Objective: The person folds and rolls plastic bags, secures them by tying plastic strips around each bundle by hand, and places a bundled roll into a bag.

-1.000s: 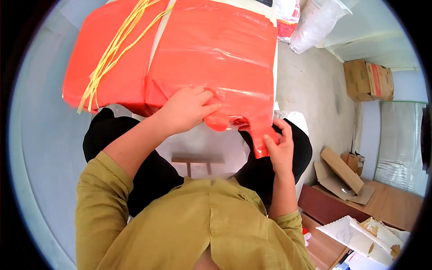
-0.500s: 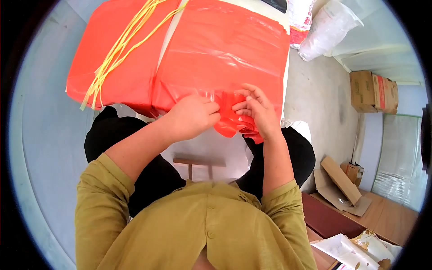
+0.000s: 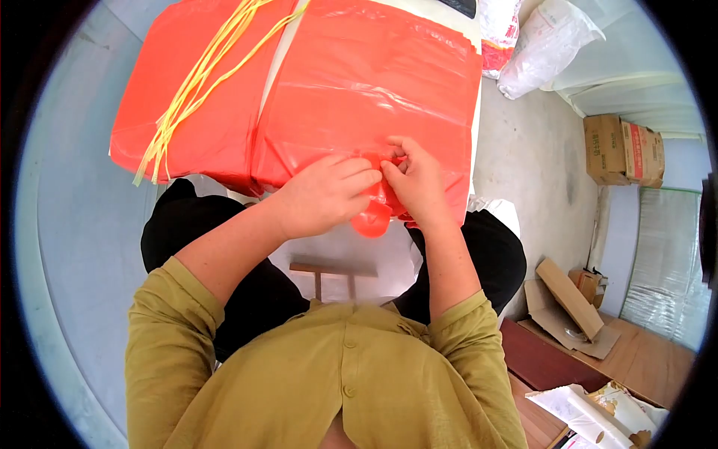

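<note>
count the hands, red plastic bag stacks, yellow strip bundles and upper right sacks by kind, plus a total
hands: 2 (left hand, right hand)
red plastic bag stacks: 2 (left stack, right stack)
yellow strip bundle: 1
sacks: 2 (red-printed sack, plain whitish sack)
total: 7

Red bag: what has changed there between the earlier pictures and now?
The right hand has moved from the outer strip of the red bag inward and away from the body, to beside the left hand. Both now pinch the near edge. The yellow strings still lie across the left stack.
</note>
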Tool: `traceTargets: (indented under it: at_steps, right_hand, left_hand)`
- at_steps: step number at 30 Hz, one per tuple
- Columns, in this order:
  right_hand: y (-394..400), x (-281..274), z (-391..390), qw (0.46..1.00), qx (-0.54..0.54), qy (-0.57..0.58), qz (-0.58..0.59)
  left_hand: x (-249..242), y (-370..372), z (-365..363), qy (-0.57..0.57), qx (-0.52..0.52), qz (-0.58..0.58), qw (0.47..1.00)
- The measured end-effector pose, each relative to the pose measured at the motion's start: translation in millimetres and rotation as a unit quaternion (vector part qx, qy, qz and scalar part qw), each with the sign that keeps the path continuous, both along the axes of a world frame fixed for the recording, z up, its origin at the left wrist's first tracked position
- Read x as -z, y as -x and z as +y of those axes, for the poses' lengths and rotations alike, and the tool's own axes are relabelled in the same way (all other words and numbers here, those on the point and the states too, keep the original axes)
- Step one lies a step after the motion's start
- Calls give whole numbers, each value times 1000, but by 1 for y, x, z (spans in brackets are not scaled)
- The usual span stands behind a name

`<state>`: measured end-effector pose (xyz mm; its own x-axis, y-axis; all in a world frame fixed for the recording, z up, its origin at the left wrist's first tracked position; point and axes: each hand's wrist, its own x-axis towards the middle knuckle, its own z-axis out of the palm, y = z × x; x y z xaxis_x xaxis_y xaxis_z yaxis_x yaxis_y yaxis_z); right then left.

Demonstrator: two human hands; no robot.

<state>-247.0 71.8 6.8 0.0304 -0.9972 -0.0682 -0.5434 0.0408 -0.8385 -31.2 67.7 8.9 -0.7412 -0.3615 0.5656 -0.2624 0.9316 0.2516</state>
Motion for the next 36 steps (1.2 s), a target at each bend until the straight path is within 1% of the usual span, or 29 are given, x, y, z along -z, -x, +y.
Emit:
traceTargets:
  at_steps: [2, 4, 5, 7, 10, 11, 12, 13, 16, 17, 20, 23, 26, 29, 32, 35, 36]
  right_hand:
    - [0, 0, 1, 1000, -3, 6, 12]
    - [-1, -2, 3, 999, -6, 17, 31]
    - [1, 2, 5, 999, 7, 19, -41]
    - [8, 14, 13, 982, 34, 24, -184]
    - [28, 16, 37, 980, 98, 60, -161]
    - [31, 14, 43, 988, 23, 134, -73]
    - [33, 11, 48, 977, -52, 205, 15]
    - [33, 7, 50, 948, -125, 273, 104]
    - [15, 2, 46, 927, -212, 270, 153]
    - [16, 3, 45, 930, -208, 261, 154]
    - [18, 7, 40, 934, -211, 241, 161]
    - [23, 2, 35, 926, -233, 236, 183]
    - [24, -6, 30, 915, -251, 239, 205]
    - [22, -10, 27, 905, -256, 248, 234]
    - [20, -6, 26, 895, -246, 256, 269]
    - [20, 3, 23, 889, -226, 270, 292]
    - [20, 3, 21, 888, -225, 270, 296]
  left_hand:
    - [2, 2, -2, -41, 3, 0, 999]
    - [8, 5, -3, -110, -14, -15, 994]
    - [9, 6, -3, -145, -23, -22, 989]
    - [8, 9, -2, -204, -66, -10, 977]
    - [7, 14, -3, -295, -140, -11, 945]
    - [7, 16, -3, -326, -165, -14, 931]
    - [7, 17, -3, -325, -176, -12, 929]
    - [8, 18, -3, -325, -187, -9, 927]
    - [11, 22, -3, -310, -212, -2, 927]
    - [14, 23, -3, -304, -219, 1, 927]
    - [25, 20, -1, -235, -191, -15, 953]
    - [6, 7, -4, -135, -138, -56, 980]
    - [-2, 0, -2, -124, -138, -68, 980]
    - [4, -2, -5, -99, -143, -101, 980]
    - [10, -2, -8, -80, -133, -86, 984]
    - [3, -6, -11, -117, -124, -104, 980]
    - [1, -8, -13, -138, -121, -88, 979]
